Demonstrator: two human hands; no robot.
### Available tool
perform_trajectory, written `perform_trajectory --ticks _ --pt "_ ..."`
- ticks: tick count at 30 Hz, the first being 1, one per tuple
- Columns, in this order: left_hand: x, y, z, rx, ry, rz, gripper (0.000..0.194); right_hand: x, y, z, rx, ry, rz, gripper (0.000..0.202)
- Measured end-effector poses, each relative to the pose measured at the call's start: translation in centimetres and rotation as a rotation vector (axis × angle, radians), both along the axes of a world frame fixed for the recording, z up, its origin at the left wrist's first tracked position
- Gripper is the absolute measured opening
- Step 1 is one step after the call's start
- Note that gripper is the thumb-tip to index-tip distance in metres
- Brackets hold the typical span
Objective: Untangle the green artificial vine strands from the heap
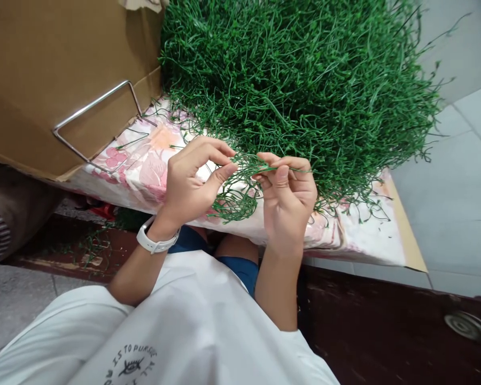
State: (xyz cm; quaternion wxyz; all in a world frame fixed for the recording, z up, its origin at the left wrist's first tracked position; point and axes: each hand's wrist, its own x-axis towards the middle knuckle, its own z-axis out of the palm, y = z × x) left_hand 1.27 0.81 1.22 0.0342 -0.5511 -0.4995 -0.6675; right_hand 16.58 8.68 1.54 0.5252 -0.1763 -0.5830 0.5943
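Between my hands hangs a tangle of thin green stems [237, 200], looking like artificial plant sprigs. My left hand [198, 179], with a white watch on its wrist, pinches stem ends between thumb and forefinger at the tangle's left side. On the right, my right hand [286, 192] has its thumb and fingers closed on a few stems that stick out past the thumb. Just beyond both hands rises a large heap of the same green stems [304, 80], its near edge behind my right hand.
A flower-patterned cloth [148, 171] covers the table under the heap. At the left stand a bent metal wire frame [94, 104] and a brown cardboard panel [64, 59]. Loose green bits lie on a dark wooden bench [76, 251]. A striped garment shows at the far left.
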Motion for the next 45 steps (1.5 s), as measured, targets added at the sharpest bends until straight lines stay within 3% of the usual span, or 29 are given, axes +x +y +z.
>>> perform_trajectory --ticks 6,9,13,18,22,25,27,31,40,43,45 --pt "0.7 -0.3 0.2 -0.024 0.068 0.229 0.009 0.0 -0.8 0.5 0.081 -0.015 -0.021 0.008" --pt "1.6 -0.8 0.4 0.022 0.155 0.346 0.022 -0.1 -1.4 0.5 0.057 0.006 -0.050 0.009" --pt "2.9 -1.2 0.5 -0.020 0.268 0.182 0.034 -0.3 -1.9 0.5 0.017 -0.016 -0.066 0.017" --pt "3.4 -0.9 0.4 -0.045 0.175 0.093 0.005 0.1 -1.5 0.4 0.083 -0.054 -0.098 0.028" --pt "3.7 -1.0 0.7 -0.094 -0.091 -0.062 0.005 0.4 -1.5 0.5 0.177 -0.119 -0.132 0.025" --pt "3.8 -1.1 0.8 -0.116 -0.298 -0.168 0.008 0.5 -1.7 0.7 0.205 -0.202 -0.053 0.025" --pt "3.5 -1.1 0.7 -0.129 -0.332 -0.163 0.009 0.6 -1.8 0.7 0.221 -0.267 0.026 0.026" --pt "2.6 -1.1 0.3 -0.131 -0.171 -0.009 0.013 1.4 -1.4 0.8 0.346 -0.351 0.073 0.021" --pt "2.6 -0.3 -0.2 -0.038 0.035 0.043 0.024 2.8 -0.8 2.2 0.701 -0.604 -0.062 0.015" --pt "0.1 -0.2 -0.5 0.003 -0.062 0.106 0.022 4.7 0.0 2.2 0.703 -0.597 -0.185 0.018" --pt "-2.3 -0.2 -0.6 0.114 -0.225 0.240 0.022 6.8 1.0 2.2 0.622 -0.518 -0.392 0.019"
